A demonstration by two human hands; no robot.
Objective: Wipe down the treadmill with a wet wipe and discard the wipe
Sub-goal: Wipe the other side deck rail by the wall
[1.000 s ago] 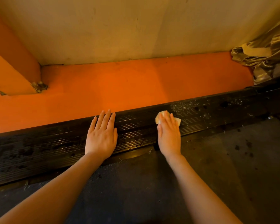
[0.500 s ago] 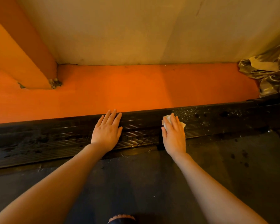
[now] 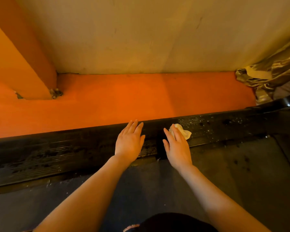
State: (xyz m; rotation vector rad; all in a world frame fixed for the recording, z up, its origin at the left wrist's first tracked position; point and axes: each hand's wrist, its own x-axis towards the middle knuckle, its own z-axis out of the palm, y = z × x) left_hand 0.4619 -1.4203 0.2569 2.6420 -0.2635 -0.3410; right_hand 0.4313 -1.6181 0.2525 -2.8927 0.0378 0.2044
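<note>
The treadmill's black ribbed side rail [image 3: 57, 154] runs across the view, with the dark belt [image 3: 233, 178] below it. My left hand [image 3: 129, 141] lies flat on the rail, fingers straight. My right hand [image 3: 176, 146] presses a crumpled white wet wipe [image 3: 182, 132] onto the rail with straight fingers; the wipe sticks out past the fingertips. White dust specks [image 3: 196, 122] cover the rail just right of the wipe.
An orange floor strip [image 3: 124, 97] lies beyond the rail, below a beige wall [image 3: 141, 39]. An orange post [image 3: 23, 64] stands at the left. Crumpled shiny fabric [image 3: 271, 77] sits at the right.
The view has shifted, and both hands now sit closer together on the rail. The right hand's fingers have spread a little and more of the wipe shows to their right.
</note>
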